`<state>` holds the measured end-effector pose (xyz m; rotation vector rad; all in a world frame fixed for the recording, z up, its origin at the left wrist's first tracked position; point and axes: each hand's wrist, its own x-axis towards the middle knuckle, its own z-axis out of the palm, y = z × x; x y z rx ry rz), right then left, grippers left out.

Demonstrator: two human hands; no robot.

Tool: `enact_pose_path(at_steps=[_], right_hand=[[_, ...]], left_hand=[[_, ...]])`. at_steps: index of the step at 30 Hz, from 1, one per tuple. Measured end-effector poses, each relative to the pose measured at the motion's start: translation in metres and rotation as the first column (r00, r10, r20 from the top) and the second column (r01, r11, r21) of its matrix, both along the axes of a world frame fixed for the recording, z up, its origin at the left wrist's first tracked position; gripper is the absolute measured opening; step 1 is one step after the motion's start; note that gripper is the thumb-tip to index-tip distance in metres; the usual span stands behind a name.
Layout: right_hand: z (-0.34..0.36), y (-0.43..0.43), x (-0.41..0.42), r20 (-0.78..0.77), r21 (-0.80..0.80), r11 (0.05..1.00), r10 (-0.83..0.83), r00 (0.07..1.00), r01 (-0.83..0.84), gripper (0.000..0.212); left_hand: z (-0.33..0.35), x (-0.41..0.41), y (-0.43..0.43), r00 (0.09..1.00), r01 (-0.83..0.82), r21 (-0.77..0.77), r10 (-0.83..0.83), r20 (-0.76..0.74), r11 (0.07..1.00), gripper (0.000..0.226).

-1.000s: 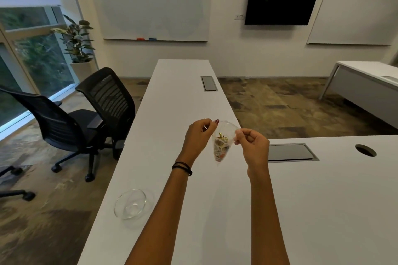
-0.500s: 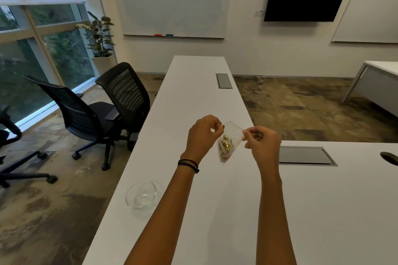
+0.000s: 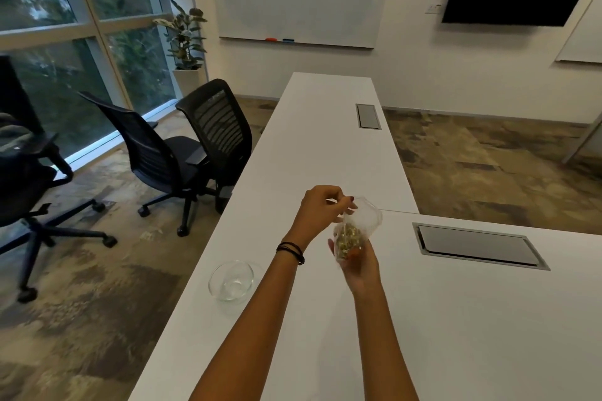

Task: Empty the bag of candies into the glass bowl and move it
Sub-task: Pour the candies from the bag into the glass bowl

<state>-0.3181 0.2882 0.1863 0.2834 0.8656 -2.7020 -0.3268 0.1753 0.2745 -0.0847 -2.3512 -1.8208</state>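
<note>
Two bare hands up over a long white table [image 3: 325, 127]. Right hand [image 3: 360, 262] cupped low around the bottom of a small clear bag of candies [image 3: 353, 231], fingers curled shut on it. Left hand [image 3: 321, 210] higher up, thumb and fingers pinched tight on the top edge of that same bag. Bag held up in the air between both hands, mouth wide open at the top. Shiny gold and green candies bunched in the bottom. Black bands [image 3: 291, 251] around the left wrist.

Glass bowl [image 3: 231, 280] sitting on the table near its left edge, down and to the left of the hands, well apart from the bag. Nothing inside it.

Black office chairs [image 3: 182, 153] beside the table on the left. Potted plant [image 3: 185, 34] by the window.
</note>
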Motion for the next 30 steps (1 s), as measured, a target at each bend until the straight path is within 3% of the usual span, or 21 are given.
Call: enact_pose_path(at_steps=[2,6,14,19,25,30], right_hand=[[-0.004,-0.012,-0.002,0.002,-0.096,0.992,0.080,0.997,-0.080,0.034],[-0.012,-0.036,-0.007,0.073,-0.074,0.984,0.168,0.983,-0.163,0.036],[-0.032,-0.084,-0.013,0.245,0.107,0.981,0.128,0.961,-0.159,0.027],[-0.053,-0.120,-0.015,0.381,0.205,0.949,0.148,0.913,-0.239,0.033],[-0.079,-0.155,-0.002,0.529,0.286,0.878,0.189,0.827,-0.383,0.025],[-0.108,-0.172,0.008,0.544,0.458,0.756,0.178,0.820,-0.468,0.028]], left_hand=[[-0.006,-0.002,-0.008,1.000,-0.007,0.011,0.007,0.021,1.000,0.032],[-0.021,-0.005,-0.032,0.995,0.016,0.087,-0.025,0.093,0.996,0.029],[-0.064,-0.003,-0.099,0.958,-0.225,0.240,0.171,0.229,0.944,0.031],[-0.117,0.016,-0.147,0.869,-0.426,0.278,0.303,0.393,0.861,0.028],[-0.181,0.049,-0.174,0.700,-0.654,0.278,0.425,0.574,0.703,0.024],[-0.211,0.066,-0.173,0.631,-0.696,0.254,0.403,0.664,0.672,0.033]])
